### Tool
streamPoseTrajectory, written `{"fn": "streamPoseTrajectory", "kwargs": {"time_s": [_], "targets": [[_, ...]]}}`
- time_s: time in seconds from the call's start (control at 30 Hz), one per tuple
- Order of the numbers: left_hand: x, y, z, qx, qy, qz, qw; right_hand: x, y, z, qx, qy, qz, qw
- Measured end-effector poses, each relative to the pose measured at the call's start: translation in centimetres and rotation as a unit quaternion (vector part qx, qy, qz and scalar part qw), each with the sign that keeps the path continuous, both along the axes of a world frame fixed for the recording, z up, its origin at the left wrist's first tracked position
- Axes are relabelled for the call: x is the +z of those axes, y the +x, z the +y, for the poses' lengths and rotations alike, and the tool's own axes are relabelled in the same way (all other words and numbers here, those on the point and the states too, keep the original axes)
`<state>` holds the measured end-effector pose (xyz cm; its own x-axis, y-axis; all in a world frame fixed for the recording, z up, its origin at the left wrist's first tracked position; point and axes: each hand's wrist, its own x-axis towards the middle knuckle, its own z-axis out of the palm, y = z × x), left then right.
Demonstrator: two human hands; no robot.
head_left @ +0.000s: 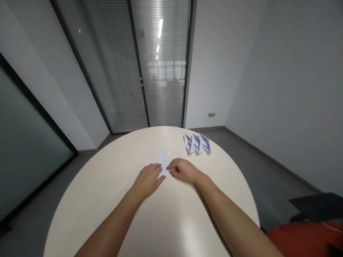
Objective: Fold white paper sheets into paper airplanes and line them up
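Observation:
A small piece of folded white paper [162, 159] lies on the table in front of me, narrower at its far end. My left hand [150, 178] holds its left edge, the fingers curled over it and the thumb at the near corner. At the right edge, my right hand [183, 170] has thumb and fingertips closed on the same paper. The fingers partly cover the paper, so its exact folds are hard to make out.
Both forearms rest over a round cream table [102, 200]. Several folded papers with dark printed patterns [197, 143] stand in a row at its far right. An orange-red chair [302, 239] is at the lower right, with a dark flat object [318, 207] above it. Glass panels with blinds [160, 96] rise behind.

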<state>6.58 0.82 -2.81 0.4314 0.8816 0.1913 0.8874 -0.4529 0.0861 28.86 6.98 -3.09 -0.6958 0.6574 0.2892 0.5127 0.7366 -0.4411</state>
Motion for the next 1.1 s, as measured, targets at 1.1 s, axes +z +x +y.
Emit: {"fn": "streamPoseTrajectory", "kwargs": {"time_s": [1.1], "targets": [[0.3,1.0,0.2,-0.020,-0.007,0.010,1.000,0.8,-0.7,-0.4,0.049,0.050,-0.023,0.997]]}}
